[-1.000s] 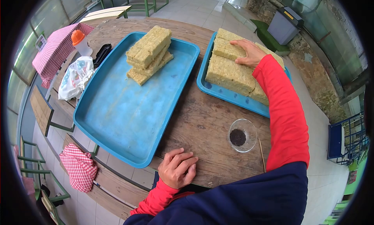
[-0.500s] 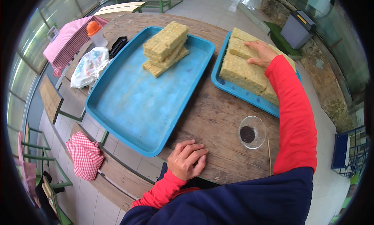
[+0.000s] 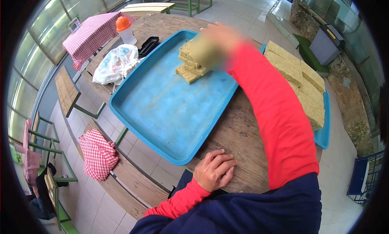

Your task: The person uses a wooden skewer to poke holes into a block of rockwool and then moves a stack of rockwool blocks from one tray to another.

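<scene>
Right hand: my right hand (image 3: 222, 34) is a blur over the stack (image 3: 190, 68) in the near tray (image 3: 162, 108). It seems to carry a slab (image 3: 204, 51), but I cannot tell how the fingers close on it.
Left hand: my left hand (image 3: 214, 170) lies flat and empty on the table (image 3: 239, 132), fingers loosely curled at the near edge.
Slab: tan and fibrous, above the stack at the tray's far end.
Supply: more slabs (image 3: 302, 82) fill the far tray (image 3: 324, 128) to my right.
Around: a white bag (image 3: 115, 64), an orange-capped bottle (image 3: 125, 29) and a black case (image 3: 148, 45) sit just beside the near tray.
Risk: I judge the slab may crumble or land skewed if set down this fast; a tilted stack could topple.
Risk: my sleeve (image 3: 275, 112) crosses the table and could drag on the tray rim.
</scene>
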Motion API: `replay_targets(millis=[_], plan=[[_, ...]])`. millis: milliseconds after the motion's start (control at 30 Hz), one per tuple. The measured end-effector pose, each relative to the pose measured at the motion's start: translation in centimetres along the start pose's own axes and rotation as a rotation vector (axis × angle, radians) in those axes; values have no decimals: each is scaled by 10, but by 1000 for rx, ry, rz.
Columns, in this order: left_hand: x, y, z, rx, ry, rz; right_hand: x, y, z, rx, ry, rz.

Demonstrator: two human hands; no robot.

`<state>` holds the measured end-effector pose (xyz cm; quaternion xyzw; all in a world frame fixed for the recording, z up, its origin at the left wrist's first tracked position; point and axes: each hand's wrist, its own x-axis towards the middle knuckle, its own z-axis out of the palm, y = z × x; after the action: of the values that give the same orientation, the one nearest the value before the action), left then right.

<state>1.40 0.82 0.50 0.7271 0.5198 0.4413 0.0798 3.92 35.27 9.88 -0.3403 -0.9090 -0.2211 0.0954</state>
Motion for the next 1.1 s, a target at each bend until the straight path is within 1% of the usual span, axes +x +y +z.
replay_targets(millis=[33, 100, 133, 200, 300, 433, 500, 633, 733, 833, 900, 933, 1000, 1033, 1100], plan=[[0, 0, 0, 2, -7, -6, 9, -4, 7, 4, 7, 2], [0, 0, 0, 1, -18, -18, 21, -15, 12, 36, -80, -32], [0, 0, 0, 1, -19, -23, 25, -18, 14, 40, -82, -35], [-1, 0, 0, 0, -20, -20, 26, -24, 14, 98, -198, -82], [1, 1, 0, -12, -16, -27, 27, -29, 4, 143, -273, -88], [1, 0, 1, -25, -1, -27, 8, -42, -17, 122, -296, -128], [-1, -1, 2, -38, 8, -20, -6, -52, -31, 112, -341, -189], [0, -2, 4, -36, 37, -10, -33, -71, -60, 120, -390, -227], [0, -2, 5, -37, 53, -16, -43, -77, -69, 97, -398, -242], [-1, -2, 7, -38, 57, -12, -45, -74, -71, 68, -369, -228], [-1, -3, 7, -42, 63, -17, -48, -73, -76, 6, -254, -240], [-1, -3, 7, -45, 59, -14, -50, -71, -78, 5, -255, -235], [-2, -3, 8, -37, 62, -16, -57, -66, -84, -19, -20, -234], [-1, -3, 7, -38, 50, -22, -61, -63, -88, -20, -27, -225], [-2, -4, 9, -34, 48, -32, -72, -55, -107, -10, 51, -208]])
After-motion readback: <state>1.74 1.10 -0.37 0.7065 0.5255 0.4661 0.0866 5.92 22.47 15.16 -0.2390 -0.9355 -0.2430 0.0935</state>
